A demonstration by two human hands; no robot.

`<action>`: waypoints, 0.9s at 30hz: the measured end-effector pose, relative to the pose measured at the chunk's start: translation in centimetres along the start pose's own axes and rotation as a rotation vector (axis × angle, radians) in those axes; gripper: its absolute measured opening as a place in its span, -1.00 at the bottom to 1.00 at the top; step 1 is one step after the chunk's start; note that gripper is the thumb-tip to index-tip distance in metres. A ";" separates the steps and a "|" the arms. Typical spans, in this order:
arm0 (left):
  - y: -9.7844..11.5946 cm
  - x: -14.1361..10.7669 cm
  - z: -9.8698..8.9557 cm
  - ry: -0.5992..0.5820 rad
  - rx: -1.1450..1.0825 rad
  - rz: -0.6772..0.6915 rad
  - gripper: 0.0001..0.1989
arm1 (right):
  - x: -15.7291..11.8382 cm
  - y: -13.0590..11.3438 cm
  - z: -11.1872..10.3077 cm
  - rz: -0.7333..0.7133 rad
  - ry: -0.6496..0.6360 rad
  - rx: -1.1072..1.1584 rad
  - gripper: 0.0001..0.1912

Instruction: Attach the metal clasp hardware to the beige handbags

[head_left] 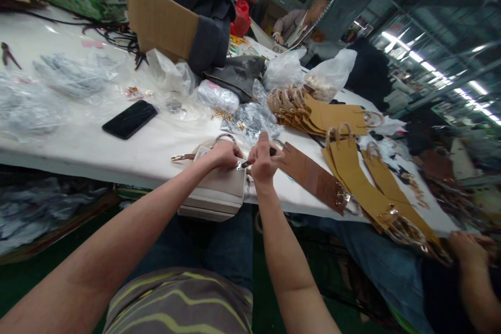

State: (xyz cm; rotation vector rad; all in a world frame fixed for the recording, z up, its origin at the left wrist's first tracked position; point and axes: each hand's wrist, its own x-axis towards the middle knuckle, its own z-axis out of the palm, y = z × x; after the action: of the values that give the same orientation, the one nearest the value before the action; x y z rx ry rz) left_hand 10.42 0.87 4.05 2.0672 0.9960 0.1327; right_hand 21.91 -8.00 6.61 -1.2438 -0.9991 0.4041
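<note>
A cream bag (pixel 213 190) hangs partly over the table's front edge, below my hands. My left hand (pixel 227 154) is closed at its top edge, near a small metal fitting (pixel 239 166); what its fingers pinch is hidden. My right hand (pixel 265 156) is wrapped round a dark-handled tool (pixel 245 164), whose tip touches or nearly touches the fitting. A brown strap with a metal buckle (pixel 179 157) sticks out to the left of the bag. Behind my left hand arches a braided handle (pixel 224 136).
A black phone (pixel 130 119) lies left on the white table (pixel 172 135). Plastic bags, gold metal pieces (pixel 222 115) and a cardboard box (pixel 160 15) are behind. Brown panels (pixel 313 177) and mustard pieces (pixel 360 177) lie right, near another person's hand (pixel 469 248). Another person (pixel 293 23) sits farther back.
</note>
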 end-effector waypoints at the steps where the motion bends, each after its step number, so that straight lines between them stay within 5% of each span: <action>1: -0.1 -0.1 0.0 0.008 0.001 0.012 -0.54 | 0.0 0.3 0.4 0.015 0.001 0.003 -0.31; 17: 0.5 0.6 0.3 0.015 0.108 -0.054 -0.81 | 0.0 1.8 2.0 -0.071 -0.085 -0.263 -0.29; 27: 0.6 -0.4 -0.3 -0.020 0.046 -0.041 -0.52 | 1.0 0.9 0.7 0.171 0.056 0.096 -0.26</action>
State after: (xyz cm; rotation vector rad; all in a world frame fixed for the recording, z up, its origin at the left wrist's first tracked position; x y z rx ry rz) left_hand 10.37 0.56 4.74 2.0844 1.0381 0.0686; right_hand 22.07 -6.59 6.19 -1.2511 -0.8195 0.5411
